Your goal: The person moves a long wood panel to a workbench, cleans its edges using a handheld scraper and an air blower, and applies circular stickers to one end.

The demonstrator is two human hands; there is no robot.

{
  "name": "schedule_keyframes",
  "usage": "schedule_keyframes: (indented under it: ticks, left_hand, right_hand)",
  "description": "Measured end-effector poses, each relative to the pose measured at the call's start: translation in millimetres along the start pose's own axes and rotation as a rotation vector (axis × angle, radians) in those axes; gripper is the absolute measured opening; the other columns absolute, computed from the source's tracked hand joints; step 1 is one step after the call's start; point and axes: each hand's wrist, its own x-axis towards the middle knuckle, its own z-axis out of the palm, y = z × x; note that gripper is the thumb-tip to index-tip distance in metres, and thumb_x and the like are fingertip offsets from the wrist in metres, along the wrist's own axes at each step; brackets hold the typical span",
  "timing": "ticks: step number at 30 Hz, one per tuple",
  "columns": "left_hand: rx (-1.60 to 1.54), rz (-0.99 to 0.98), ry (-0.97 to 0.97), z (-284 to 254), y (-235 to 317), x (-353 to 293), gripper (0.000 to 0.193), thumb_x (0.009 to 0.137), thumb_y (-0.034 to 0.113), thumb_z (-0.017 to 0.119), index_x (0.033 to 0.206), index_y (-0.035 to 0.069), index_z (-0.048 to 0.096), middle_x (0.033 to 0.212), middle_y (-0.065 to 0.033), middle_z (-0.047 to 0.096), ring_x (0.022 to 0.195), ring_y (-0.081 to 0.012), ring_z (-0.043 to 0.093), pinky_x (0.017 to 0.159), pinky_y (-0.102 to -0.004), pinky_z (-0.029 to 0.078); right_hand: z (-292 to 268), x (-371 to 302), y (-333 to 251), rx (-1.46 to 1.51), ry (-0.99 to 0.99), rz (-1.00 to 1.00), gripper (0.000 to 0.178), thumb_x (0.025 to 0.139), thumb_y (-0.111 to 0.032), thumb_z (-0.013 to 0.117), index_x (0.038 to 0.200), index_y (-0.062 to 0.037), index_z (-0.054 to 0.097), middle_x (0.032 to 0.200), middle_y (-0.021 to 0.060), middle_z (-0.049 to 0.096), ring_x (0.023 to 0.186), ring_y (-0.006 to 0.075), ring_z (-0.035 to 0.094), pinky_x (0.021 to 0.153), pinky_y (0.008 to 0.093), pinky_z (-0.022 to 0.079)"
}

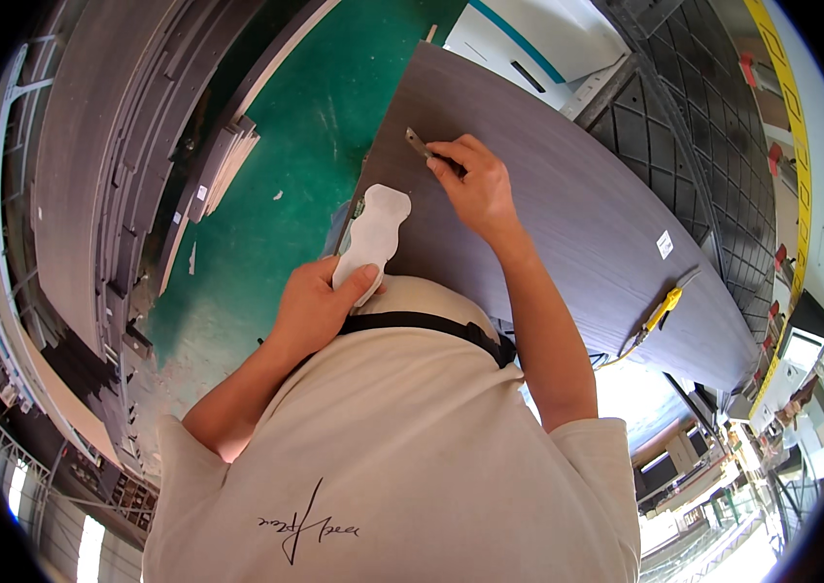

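My left hand (pixel 323 303) is closed around the lower end of a white, wavy-edged hand-sized tool (pixel 379 223), held over the near left edge of a dark wood-grain panel (pixel 548 185). The exact kind of this white tool cannot be made out. Farther up, my right hand (pixel 476 185) pinches a small thin metal tool with a flat tip (pixel 417 141), like a blade or scraper. Its tip is above the panel close to the left edge. Whether it touches the surface cannot be told, and my fingers hide its rear part.
A yellow air blow gun (pixel 663 308) with a hose lies on the panel's right part, near a white label (pixel 665 245). Stacked dark boards (pixel 154 146) stand at left beyond the green floor (pixel 286 185). A black gridded surface (pixel 684 126) borders the panel's far side.
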Motion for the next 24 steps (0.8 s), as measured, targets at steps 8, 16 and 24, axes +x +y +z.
schedule_keyframes:
  ticks: [8,16,24]
  left_hand:
    - [-0.006,0.029,-0.001,-1,-5,-5,0.038,0.103,0.033,0.067,0.115,-0.003,0.073,0.098,-0.008,0.078,0.09,-0.0126,0.07,0.082,-0.0315,0.054]
    - [-0.088,0.042,0.021,-1,-7,-5,0.034,0.102,0.035,0.068,0.105,0.002,0.077,0.094,-0.0072,0.076,0.085,-0.0138,0.068,0.078,-0.0319,0.053]
    - [0.144,0.102,0.003,-18,-4,-14,0.032,0.096,0.017,0.062,0.122,0.0,0.069,0.104,-0.0082,0.075,0.098,-0.013,0.068,0.089,-0.0317,0.053]
  right_hand:
    - [2,-1,3,-0.032,0.004,-0.088,0.017,0.089,-0.007,0.075,0.106,-0.0062,0.078,0.089,0.0077,0.064,0.074,0.0257,0.063,0.067,0.0377,0.052]
    - [27,-26,13,-0.239,0.036,-0.454,0.019,0.081,-0.002,0.076,0.099,-0.0084,0.077,0.085,0.0076,0.059,0.082,0.0264,0.061,0.071,0.0392,0.053]
    - [36,-20,9,-0.275,0.137,-0.425,0.009,0.085,-0.004,0.075,0.092,-0.008,0.073,0.085,0.0068,0.057,0.081,0.028,0.06,0.07,0.0419,0.052]
